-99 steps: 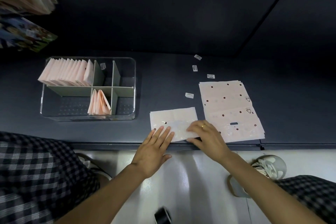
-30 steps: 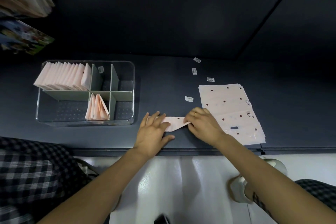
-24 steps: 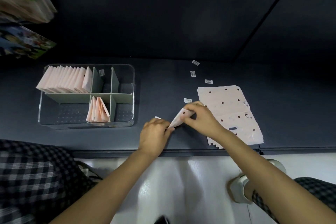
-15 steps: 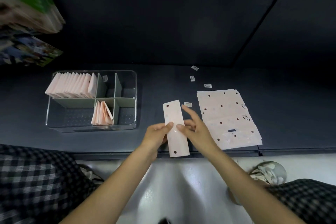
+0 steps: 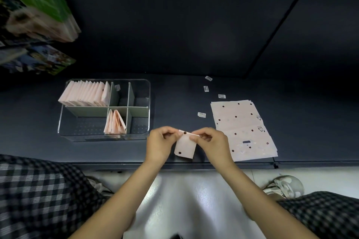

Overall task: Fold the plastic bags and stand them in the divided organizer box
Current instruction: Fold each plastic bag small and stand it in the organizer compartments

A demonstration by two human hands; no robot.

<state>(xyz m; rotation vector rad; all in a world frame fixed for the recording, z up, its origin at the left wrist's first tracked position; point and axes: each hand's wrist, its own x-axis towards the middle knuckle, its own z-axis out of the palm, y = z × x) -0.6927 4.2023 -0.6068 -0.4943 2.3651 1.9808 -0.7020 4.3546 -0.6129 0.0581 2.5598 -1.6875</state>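
A pale pink dotted plastic bag [image 5: 185,146], folded into a short strip, hangs just above the dark shelf's front edge. My left hand [image 5: 160,144] pinches its top left corner and my right hand [image 5: 210,144] pinches its top right corner. The clear divided organizer box [image 5: 148,101] stands to the left. Several folded bags [image 5: 85,93] stand in its far-left compartment, and a few more folded bags [image 5: 114,122] stand in a near middle compartment. A flat stack of unfolded bags [image 5: 242,128] lies to the right of my hands.
Small white labels [image 5: 201,115] lie scattered on the dark shelf [image 5: 174,101] behind the stack. Stacked printed packages [image 5: 38,17] jut in at the upper left. A shoe [image 5: 285,186] stands on the pale floor below, between checked trouser legs.
The bag went from a wide fold pressed flat on the shelf to a long narrow strip, then was lifted and folded in half into a short piece held by both hands.
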